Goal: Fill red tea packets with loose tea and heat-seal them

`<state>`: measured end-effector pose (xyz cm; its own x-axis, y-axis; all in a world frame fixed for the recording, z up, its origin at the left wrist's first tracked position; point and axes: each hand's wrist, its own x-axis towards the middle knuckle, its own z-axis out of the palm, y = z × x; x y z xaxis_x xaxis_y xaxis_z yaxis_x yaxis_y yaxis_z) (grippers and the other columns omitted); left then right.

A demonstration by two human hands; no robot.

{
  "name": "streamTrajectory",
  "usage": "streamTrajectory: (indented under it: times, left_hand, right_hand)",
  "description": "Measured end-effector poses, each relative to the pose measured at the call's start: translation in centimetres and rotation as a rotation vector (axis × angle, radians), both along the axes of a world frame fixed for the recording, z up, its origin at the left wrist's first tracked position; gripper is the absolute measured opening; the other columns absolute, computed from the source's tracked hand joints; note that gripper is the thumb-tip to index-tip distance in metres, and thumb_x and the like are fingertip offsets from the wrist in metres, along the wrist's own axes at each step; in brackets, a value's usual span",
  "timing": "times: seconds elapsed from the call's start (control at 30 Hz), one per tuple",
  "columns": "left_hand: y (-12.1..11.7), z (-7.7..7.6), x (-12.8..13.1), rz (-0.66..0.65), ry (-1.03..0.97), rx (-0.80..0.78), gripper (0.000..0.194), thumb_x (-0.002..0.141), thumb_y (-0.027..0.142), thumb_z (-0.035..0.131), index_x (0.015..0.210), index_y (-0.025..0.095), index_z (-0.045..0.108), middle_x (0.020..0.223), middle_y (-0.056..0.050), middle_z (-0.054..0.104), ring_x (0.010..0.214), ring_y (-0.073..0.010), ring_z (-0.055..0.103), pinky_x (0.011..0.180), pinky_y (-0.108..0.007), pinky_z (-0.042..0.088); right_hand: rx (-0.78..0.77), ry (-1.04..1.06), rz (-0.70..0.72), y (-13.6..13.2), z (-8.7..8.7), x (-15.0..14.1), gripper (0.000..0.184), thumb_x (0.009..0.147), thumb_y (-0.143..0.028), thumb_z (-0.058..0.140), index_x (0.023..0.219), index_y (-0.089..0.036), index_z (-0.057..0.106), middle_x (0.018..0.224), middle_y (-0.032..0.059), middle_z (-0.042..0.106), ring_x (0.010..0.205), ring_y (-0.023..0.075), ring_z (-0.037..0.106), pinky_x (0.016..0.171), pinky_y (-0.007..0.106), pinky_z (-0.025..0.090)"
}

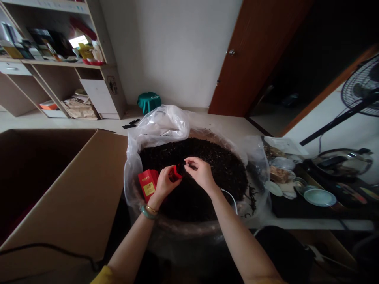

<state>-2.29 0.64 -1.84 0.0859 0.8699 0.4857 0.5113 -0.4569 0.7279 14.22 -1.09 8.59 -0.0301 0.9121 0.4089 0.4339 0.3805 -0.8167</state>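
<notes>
My left hand is closed round a small red packet, its open end facing right. Close beside that opening, my right hand has thumb and fingertips drawn together. Some dark bits show at the fingertips, too small to make out. Both hands are above a large round container lined with a clear plastic bag. Dark loose tea leaves fill it. A red box with a gold label stands at the container's left side, partly behind my left wrist.
A big open cardboard box is on the left. To the right, a table holds a pale green dish, a lidded glass pot and a tray. A standing fan rises behind. Shelves and a teal-covered bin stand further back.
</notes>
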Motion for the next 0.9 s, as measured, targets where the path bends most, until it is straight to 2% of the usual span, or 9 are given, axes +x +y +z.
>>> streamTrajectory:
  times: [0.17,0.27,0.33,0.37,0.43,0.57,0.67,0.8,0.9]
  left_hand:
    - [-0.1,0.0,-0.1,0.078,0.009,-0.024,0.056,0.064,0.025,0.076,0.116,0.020,0.054,0.101,-0.005,0.061,0.089,-0.0202,0.061,0.076,-0.034,0.054]
    - [-0.3,0.5,-0.1,0.083,0.049,0.014,0.057,0.064,0.022,0.075,0.116,0.020,0.053,0.101,-0.005,0.062,0.090,-0.0212,0.060,0.077,-0.034,0.052]
    - [-0.4,0.8,-0.1,0.060,0.091,0.054,0.054,0.064,0.019,0.074,0.114,0.020,0.054,0.102,-0.006,0.063,0.091,-0.0217,0.059,0.079,-0.035,0.051]
    - [-0.4,0.9,-0.2,0.048,0.110,0.066,0.053,0.064,0.017,0.074,0.113,0.020,0.055,0.102,-0.006,0.063,0.092,-0.0218,0.058,0.080,-0.035,0.050]
    - [-0.5,1.0,-0.2,0.035,0.129,0.067,0.051,0.064,0.015,0.074,0.112,0.020,0.056,0.102,-0.006,0.064,0.091,-0.0214,0.058,0.080,-0.035,0.050]
    - [-0.4,0.6,-0.1,0.039,0.142,0.030,0.048,0.062,0.023,0.078,0.105,0.019,0.059,0.096,-0.005,0.065,0.088,-0.0213,0.059,0.076,-0.033,0.050]
    - [-0.3,0.5,0.1,0.003,0.156,-0.018,0.044,0.057,0.032,0.083,0.093,0.018,0.062,0.087,-0.003,0.065,0.081,-0.0212,0.061,0.071,-0.031,0.051]
    - [-0.5,0.9,0.2,-0.113,0.169,-0.097,0.037,0.059,0.041,0.081,0.080,0.018,0.061,0.077,0.000,0.064,0.070,-0.0174,0.060,0.064,-0.028,0.049]
    - [-0.7,1.1,0.2,-0.094,0.192,-0.145,0.038,0.059,0.043,0.080,0.081,0.018,0.062,0.074,0.001,0.065,0.065,-0.0160,0.060,0.061,-0.026,0.047]
  right_hand:
    - [0.030,-0.072,-0.043,-0.5,-0.3,0.3,0.021,0.080,-0.016,0.050,0.092,-0.021,0.067,0.089,0.0044,0.067,0.080,0.0168,0.066,0.076,0.031,0.054]
    - [0.032,-0.206,-0.049,-1.3,-0.9,0.2,0.022,0.079,-0.018,0.058,0.099,-0.021,0.066,0.090,0.0056,0.067,0.084,0.0190,0.064,0.081,0.035,0.052]
    - [0.053,-0.313,-0.044,-1.8,-1.4,-0.5,0.032,0.075,-0.024,0.067,0.107,-0.022,0.065,0.095,0.0071,0.065,0.091,0.0217,0.061,0.086,0.038,0.050]
    - [0.054,-0.359,-0.034,-1.9,-1.7,-0.9,0.035,0.074,-0.025,0.070,0.108,-0.023,0.065,0.097,0.0072,0.064,0.092,0.0222,0.060,0.086,0.038,0.050]
    - [0.015,-0.404,-0.001,-2.0,-2.2,-1.8,0.029,0.075,-0.023,0.070,0.104,-0.023,0.067,0.093,0.0060,0.063,0.086,0.0200,0.061,0.080,0.034,0.051]
    - [-0.065,-0.288,0.035,-1.4,-3.0,-2.2,0.011,0.077,-0.015,0.065,0.084,-0.020,0.072,0.081,0.0028,0.062,0.069,0.0138,0.061,0.069,0.027,0.052]
    - [-0.126,-0.123,0.035,-1.2,-3.2,-0.9,0.006,0.076,-0.019,0.065,0.077,-0.019,0.070,0.079,0.0025,0.063,0.065,0.0137,0.062,0.061,0.026,0.053]
    - [-0.249,0.088,0.001,-1.4,-3.4,1.3,0.014,0.078,-0.026,0.058,0.083,-0.017,0.068,0.078,0.0030,0.064,0.058,0.0142,0.062,0.049,0.025,0.053]
    - [-0.148,0.045,-0.086,-1.6,-3.4,1.9,0.021,0.078,-0.021,0.053,0.093,-0.019,0.067,0.089,0.0062,0.065,0.074,0.0163,0.064,0.057,0.026,0.056]
